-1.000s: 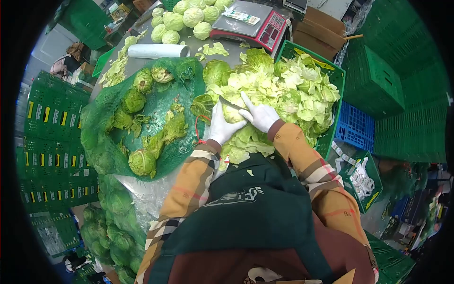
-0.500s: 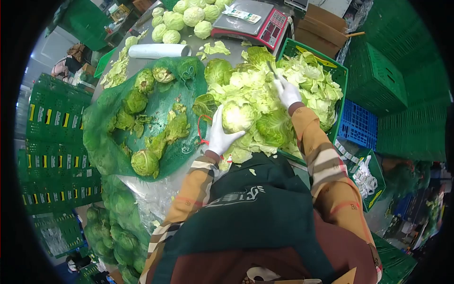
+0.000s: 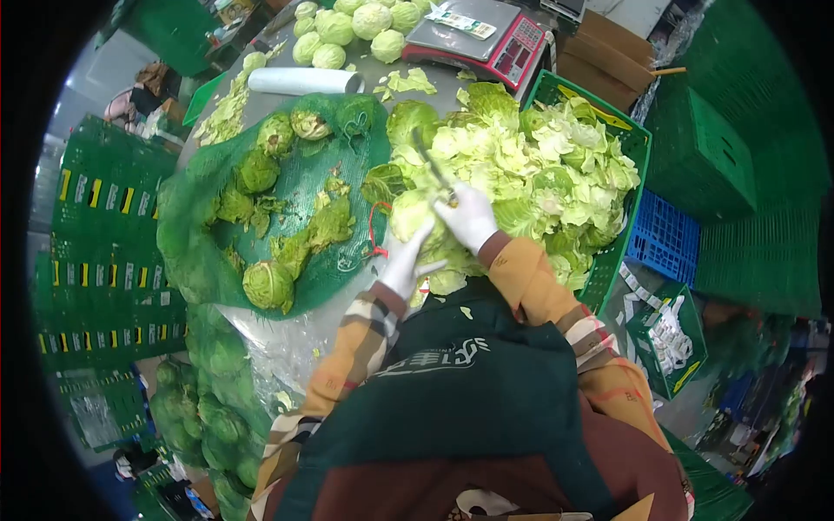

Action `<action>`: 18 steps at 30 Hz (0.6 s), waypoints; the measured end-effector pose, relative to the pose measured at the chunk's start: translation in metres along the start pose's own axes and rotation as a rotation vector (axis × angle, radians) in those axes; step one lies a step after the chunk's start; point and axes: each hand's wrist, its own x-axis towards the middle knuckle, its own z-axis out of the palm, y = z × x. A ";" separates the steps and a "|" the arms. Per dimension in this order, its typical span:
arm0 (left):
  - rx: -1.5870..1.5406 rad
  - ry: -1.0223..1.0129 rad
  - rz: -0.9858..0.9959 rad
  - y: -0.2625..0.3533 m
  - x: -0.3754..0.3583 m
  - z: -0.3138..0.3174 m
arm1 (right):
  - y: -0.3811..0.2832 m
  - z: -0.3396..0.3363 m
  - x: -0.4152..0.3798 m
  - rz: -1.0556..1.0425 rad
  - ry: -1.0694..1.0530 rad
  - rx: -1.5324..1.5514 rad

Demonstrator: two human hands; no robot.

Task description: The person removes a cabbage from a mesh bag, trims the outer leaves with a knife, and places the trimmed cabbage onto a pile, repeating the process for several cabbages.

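Note:
A pale green cabbage [image 3: 410, 215] sits at the near left edge of a heap of loose leaves. My left hand [image 3: 407, 262], in a white glove, holds the cabbage from its near side, the fingers against it. In my right hand [image 3: 469, 217], also gloved, is a knife [image 3: 429, 161], its dark blade pointing up and left over the cabbage. Loose leaves [image 3: 556, 182] fill the green crate [image 3: 638, 187] on the right and spread towards both hands. On the left, a green mesh sack [image 3: 195, 260] lies flat with a whole cabbage [image 3: 268, 285] and several trimmed, wilted pieces on it.
Several cabbages [image 3: 334, 28] and a red scale [image 3: 508, 61] stand at the back, near a white roll [image 3: 304, 82]. Stacked green crates [image 3: 109, 252] rise at the left. A blue crate [image 3: 665, 234] and a small green crate [image 3: 665, 343] are at the right.
My right hand with the knife has moved left and nearer, from the leaf heap to the cabbage. The camera view has shifted slightly. My left hand remains at the cabbage.

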 end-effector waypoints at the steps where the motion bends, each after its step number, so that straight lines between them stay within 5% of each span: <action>1: -0.060 0.077 -0.005 -0.009 0.012 -0.002 | -0.008 0.006 -0.009 -0.097 0.001 -0.025; 6: -0.030 0.166 0.015 -0.014 0.022 -0.022 | 0.048 -0.027 0.010 0.168 0.226 -0.112; 7: 0.015 0.146 0.071 -0.010 0.014 -0.015 | 0.059 -0.059 0.014 0.299 0.131 -0.235; 8: 0.017 0.136 0.081 -0.009 0.022 -0.014 | 0.106 -0.066 0.016 0.181 0.149 -0.397; 10: 0.709 0.256 0.640 -0.025 0.032 -0.017 | 0.075 -0.080 0.000 0.054 0.284 -0.580; 12: 0.834 0.270 0.665 -0.011 0.028 0.009 | 0.041 -0.082 -0.015 0.099 -0.013 -0.257; 14: 1.190 0.262 0.661 -0.008 0.033 0.024 | 0.033 -0.065 -0.033 -0.061 -0.106 -0.308; 18: 1.249 0.265 0.702 -0.008 0.038 0.036 | 0.006 -0.050 -0.041 0.072 -0.275 -0.421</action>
